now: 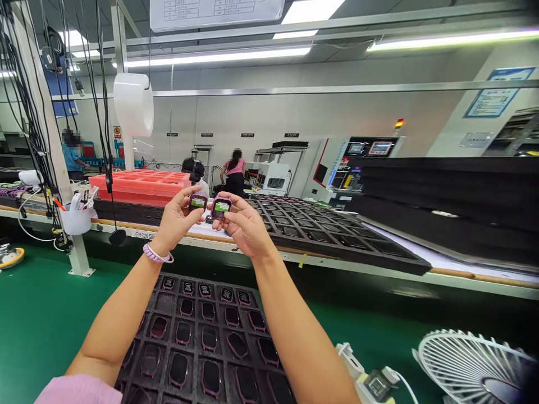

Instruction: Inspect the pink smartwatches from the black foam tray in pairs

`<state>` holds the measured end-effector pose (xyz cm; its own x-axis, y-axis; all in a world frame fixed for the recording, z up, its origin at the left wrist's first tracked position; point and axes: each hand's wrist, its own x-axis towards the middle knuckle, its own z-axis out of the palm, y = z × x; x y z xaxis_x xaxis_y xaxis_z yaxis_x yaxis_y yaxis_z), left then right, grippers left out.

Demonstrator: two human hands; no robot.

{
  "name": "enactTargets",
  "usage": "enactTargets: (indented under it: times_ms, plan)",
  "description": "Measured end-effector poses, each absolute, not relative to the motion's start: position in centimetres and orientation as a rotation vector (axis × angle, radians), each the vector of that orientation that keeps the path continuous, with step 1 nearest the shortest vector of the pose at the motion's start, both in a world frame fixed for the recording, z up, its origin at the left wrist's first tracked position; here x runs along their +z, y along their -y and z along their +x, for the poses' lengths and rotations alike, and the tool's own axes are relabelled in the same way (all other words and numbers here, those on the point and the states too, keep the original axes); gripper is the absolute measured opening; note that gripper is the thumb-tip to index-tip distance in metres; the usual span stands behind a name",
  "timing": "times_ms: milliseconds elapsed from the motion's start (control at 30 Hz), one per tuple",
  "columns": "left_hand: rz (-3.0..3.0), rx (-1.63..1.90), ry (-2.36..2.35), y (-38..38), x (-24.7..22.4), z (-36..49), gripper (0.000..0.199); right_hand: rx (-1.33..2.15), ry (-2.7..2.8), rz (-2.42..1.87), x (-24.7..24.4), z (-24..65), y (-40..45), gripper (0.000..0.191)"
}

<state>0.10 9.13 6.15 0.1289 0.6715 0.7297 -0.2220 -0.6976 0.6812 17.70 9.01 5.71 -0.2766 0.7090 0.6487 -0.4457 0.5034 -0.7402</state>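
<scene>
My left hand (179, 219) pinches a small purple-framed watch-like device (197, 202) by its edges. Close beside it, my right hand (244, 224) grips a second device (221, 207) of the same kind. Both have lit screens with a green band, facing me, and are raised to shelf height. Below my forearms, a black compartment tray (165, 303) lies on the green work surface with rows of similar dark-screened devices; those in the far row show white text. One compartment near its far left corner looks vacant.
Another black gridded tray (320, 224) rests on the shelf at right, near red stacked trays (143, 182). A white pen cup (76, 220), hanging cables and a white roll (133, 105) are left. A white fan (471, 365) and power strip (351, 359) stand lower right. People work behind.
</scene>
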Motion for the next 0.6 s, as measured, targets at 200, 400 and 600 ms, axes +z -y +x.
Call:
enactTargets:
  times_ms: [200,400,600]
  plan:
    - [1.736,1.642,-0.460,-8.99,5.88,-0.14,0.050,1.126,1.465,-0.252,5.17,17.70,-9.20,0.044]
    - [1.708,1.581,-0.451,-8.66,5.36,-0.09,0.057,1.140,1.455,-0.266,5.01,17.83,-9.26,0.050]
    - [1.679,1.566,-0.502,-8.25,5.18,0.00,0.051,1.116,1.441,-0.304,4.79,17.81,-9.41,0.042]
